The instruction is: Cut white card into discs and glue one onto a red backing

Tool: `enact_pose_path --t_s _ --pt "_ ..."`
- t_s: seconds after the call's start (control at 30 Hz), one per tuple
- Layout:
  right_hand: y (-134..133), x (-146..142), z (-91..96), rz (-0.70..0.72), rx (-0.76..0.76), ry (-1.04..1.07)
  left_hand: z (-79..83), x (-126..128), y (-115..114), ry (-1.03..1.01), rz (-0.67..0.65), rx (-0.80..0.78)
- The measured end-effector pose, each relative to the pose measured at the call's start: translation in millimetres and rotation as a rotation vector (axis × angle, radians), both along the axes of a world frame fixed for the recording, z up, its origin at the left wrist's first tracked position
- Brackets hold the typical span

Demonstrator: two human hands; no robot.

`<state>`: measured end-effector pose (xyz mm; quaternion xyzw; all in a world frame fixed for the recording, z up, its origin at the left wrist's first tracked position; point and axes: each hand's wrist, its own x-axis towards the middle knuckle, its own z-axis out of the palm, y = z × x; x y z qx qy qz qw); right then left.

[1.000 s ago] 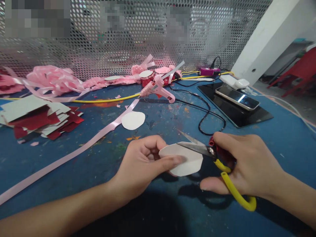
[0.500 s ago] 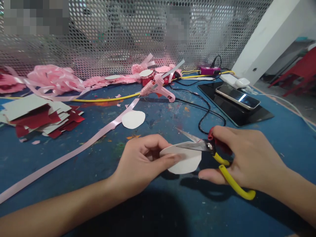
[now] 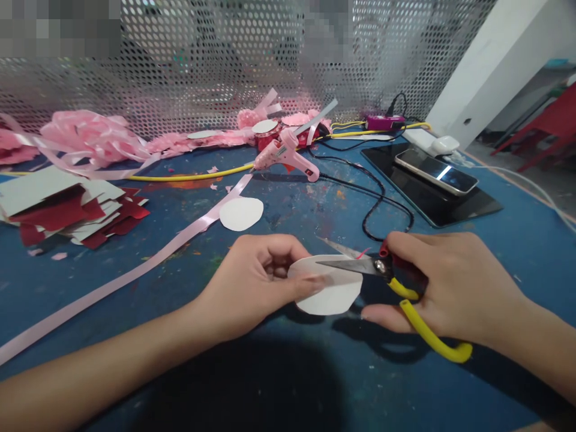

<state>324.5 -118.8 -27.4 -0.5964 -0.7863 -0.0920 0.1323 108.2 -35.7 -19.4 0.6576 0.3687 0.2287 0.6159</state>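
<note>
My left hand (image 3: 265, 282) pinches a white, roughly round paper disc (image 3: 330, 294) between thumb and fingers. My right hand (image 3: 454, 294) grips a pair of scissors (image 3: 380, 267) with yellow and red covered handles. The blades straddle the upper edge of the disc, one in front and one behind. A thin red sliver (image 3: 363, 253) stands up by the blades. Another white paper disc (image 3: 242, 213) lies flat on the blue table, just beyond my left hand and against a pink ribbon (image 3: 148, 264).
A pink glue gun (image 3: 288, 157) lies beyond the discs, its black cord trailing right. White and red card pieces (image 3: 67, 207) are piled at the left. A phone (image 3: 436, 171) rests on a dark tablet (image 3: 472, 207) at right. Pink ribbon loops (image 3: 94, 138) line the mesh panel (image 3: 216, 66).
The scissor blades have closed slightly on the disc's edge, and a red sliver now curls up there. The disc has shifted a little to the left with my left hand.
</note>
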Motion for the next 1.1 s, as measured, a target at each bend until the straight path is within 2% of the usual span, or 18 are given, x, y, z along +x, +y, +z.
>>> enact_pose_path --t_s 0.13,0.4,0.53,0.63,0.8,0.93,1.1 --pt "-0.2 -0.5 0.1 -0.016 0.035 0.017 -0.6 -0.8 0.4 -0.015 0.014 0.021" --pt "-2.3 -5.1 -3.1 -0.046 0.152 0.040 -11.6 -2.0 -2.6 -0.120 0.131 0.040" --pt "-1.9 -9.8 -2.4 -0.053 0.071 0.035 -6.3 -0.5 -8.4 -0.066 0.150 0.156" --pt "-1.1 -13.3 -2.2 -0.030 0.006 0.049 -3.0 1.7 -12.2 -0.075 0.121 0.178" --pt "-1.8 -14.5 -3.4 -0.019 0.038 0.085 -1.6 2.0 -14.0 -0.045 0.126 0.197" --pt "-3.3 -13.6 -3.9 -0.037 0.101 0.100 -1.5 0.0 -12.5 -0.054 0.115 0.186" --pt "-3.4 -13.3 -4.0 -0.037 0.174 0.091 -5.9 -1.7 -10.4 -0.126 0.140 0.094"
